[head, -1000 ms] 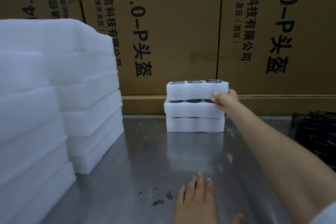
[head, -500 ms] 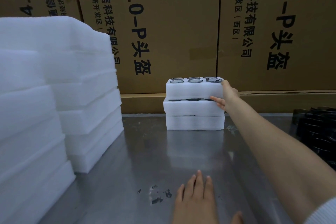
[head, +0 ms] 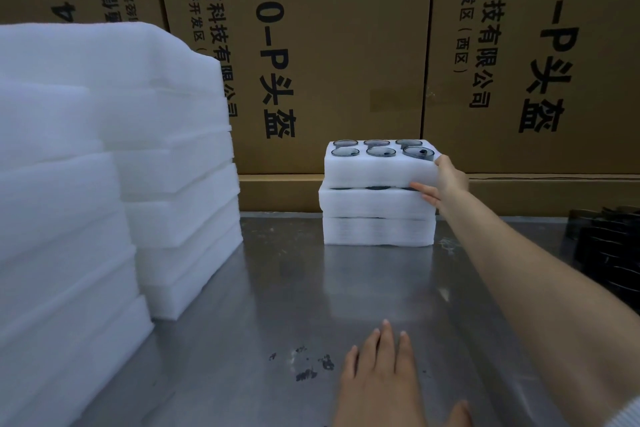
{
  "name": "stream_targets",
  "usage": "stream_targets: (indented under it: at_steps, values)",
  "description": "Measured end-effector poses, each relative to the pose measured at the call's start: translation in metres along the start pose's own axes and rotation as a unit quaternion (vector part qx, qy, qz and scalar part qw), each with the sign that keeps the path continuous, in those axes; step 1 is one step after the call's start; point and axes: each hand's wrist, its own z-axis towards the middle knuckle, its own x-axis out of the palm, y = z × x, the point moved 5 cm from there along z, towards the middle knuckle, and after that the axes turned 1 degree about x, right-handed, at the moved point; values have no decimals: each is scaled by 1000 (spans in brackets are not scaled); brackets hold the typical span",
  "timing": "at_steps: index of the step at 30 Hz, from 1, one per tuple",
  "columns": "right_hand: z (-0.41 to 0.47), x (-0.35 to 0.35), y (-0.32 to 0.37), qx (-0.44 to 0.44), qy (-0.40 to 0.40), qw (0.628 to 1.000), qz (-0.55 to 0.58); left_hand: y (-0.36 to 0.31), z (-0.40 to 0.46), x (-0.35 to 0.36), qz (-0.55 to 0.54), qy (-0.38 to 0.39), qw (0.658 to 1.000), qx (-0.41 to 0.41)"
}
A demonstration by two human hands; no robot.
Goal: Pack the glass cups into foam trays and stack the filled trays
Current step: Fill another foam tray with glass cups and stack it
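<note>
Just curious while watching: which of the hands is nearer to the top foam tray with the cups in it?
The right hand: it grips the right end of the top foam tray on the stack. The left hand rests flat on the metal table, well short of it.

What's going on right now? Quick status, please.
Right hand grips top foam tray on stack. Left hand flat on table. Six cups seated. Nothing blocking.

open steel table (head: 284,288) mid-lane | walled left by empty foam stacks (head: 104,184) | blocked far end by filled tray stack (head: 377,208) against cartons (head: 346,62) | hemmed right by black pile (head: 609,250)
</note>
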Motion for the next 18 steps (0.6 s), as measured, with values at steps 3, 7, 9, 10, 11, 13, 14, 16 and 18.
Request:
stream_targets:
  at_steps: [3,7,9,10,11,13,14,16,18]
  values:
    - [1,-2,1,5,10,1000,4,1,0,-1,6,12,1000,-3]
    - [1,-5,3,-6,5,1000,-23,0,-1,1,9,33,999,-4]
    - [2,-5,2,-15,6,999,-31,0,-2,2,8,52,999,-7]
    - [1,-4,2,-16,6,999,-28,1,-3,4,12,59,998,-8]
    - [1,-4,1,-15,4,1000,-26,2,-3,5,16,66,998,-10]
    - [2,-4,1,-17,-3,999,-29,1,-5,6,12,88,996,-14]
    - [3,-4,1,-17,-5,999,-33,-1,-7,5,1,104,995,-12]
    - [2,-5,1,-17,3,999,-37,-3,-9,0,-28,132,991,-6]
    - [0,-6,1,-11,21,999,-33,-5,-8,4,-62,152,986,11]
